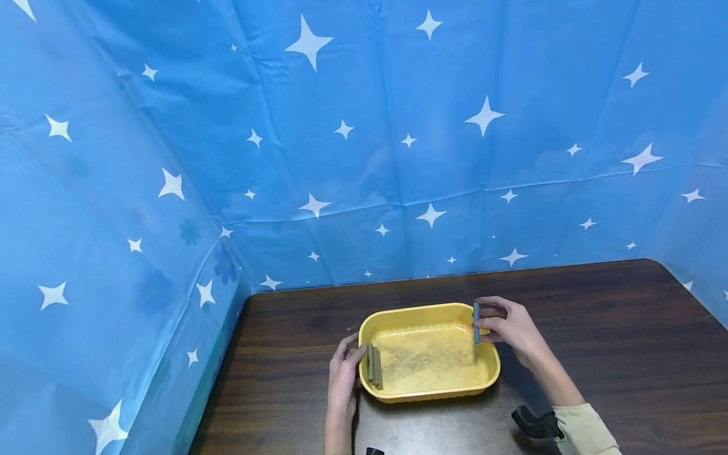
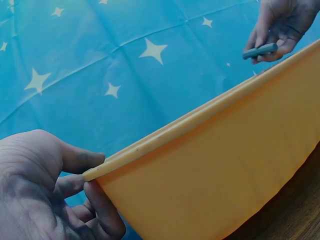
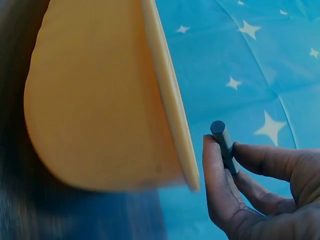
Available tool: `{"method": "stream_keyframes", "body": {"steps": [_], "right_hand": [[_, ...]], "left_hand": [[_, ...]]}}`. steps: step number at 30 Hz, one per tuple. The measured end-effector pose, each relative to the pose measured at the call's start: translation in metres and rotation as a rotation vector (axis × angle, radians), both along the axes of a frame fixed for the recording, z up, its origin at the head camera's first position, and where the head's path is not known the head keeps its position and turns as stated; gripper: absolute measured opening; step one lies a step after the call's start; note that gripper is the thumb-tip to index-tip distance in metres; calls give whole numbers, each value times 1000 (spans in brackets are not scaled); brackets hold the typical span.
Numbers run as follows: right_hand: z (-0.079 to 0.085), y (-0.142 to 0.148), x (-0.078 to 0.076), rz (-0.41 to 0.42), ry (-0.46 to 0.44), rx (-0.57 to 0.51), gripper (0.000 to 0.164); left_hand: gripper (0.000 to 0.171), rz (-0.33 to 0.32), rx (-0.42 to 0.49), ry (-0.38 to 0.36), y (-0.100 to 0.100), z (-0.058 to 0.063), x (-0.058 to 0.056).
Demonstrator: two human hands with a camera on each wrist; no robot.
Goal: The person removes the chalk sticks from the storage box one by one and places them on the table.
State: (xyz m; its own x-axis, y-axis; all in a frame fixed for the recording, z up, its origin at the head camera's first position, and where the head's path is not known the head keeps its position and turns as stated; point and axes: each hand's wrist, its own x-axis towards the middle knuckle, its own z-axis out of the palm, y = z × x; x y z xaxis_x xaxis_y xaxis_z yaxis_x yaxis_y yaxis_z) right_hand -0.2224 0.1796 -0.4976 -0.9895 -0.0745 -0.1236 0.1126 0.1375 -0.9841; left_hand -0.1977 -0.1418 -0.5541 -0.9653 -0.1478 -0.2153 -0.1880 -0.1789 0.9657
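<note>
On a dark worktop [image 1: 625, 354], the left hand [image 1: 342, 377] pinches the rim of a yellow tray [image 1: 429, 360] at nine o'clock, beside olive sticks [image 1: 377, 368] inside; above two o'clock, the right hand [image 1: 510, 325] pinches a blue-grey stick [image 1: 476, 322]. A light, level grip should suit it.

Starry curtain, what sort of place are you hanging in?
Probably an indoor play or work corner: the starry curtain hangs behind and beside a dark table and yellow tray.

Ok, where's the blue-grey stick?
In the head view, the blue-grey stick is pinched in the right hand, near the right end of the yellow tray.
</note>
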Motion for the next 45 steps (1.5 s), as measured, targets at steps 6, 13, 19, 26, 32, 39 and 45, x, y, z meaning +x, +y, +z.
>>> {"method": "stream_keyframes", "body": {"steps": [6,13,19,26,32,39,45], "right_hand": [[-4,20,2,-6,-14,9,57],[-10,41,6,-22,-21,80,54],[-14,57,10,-53,-12,143,54],[-20,75,14,-78,-23,201,55],[-24,86,17,-82,-25,212,54],[-31,91,18,-97,-56,262,53],[-37,99,19,-86,-73,277,52]], "left_hand": [[46,-7,8,1,0,-1,0],[45,-6,6,-20,-1,-3,-2],[46,-6,-3,-15,0,-3,-1],[44,-1,-16,-17,1,-2,-2],[45,-2,-13,-17,0,-1,-1],[47,-9,7,-26,-2,-3,-2],[46,-12,11,-18,-1,-4,-2]]}}
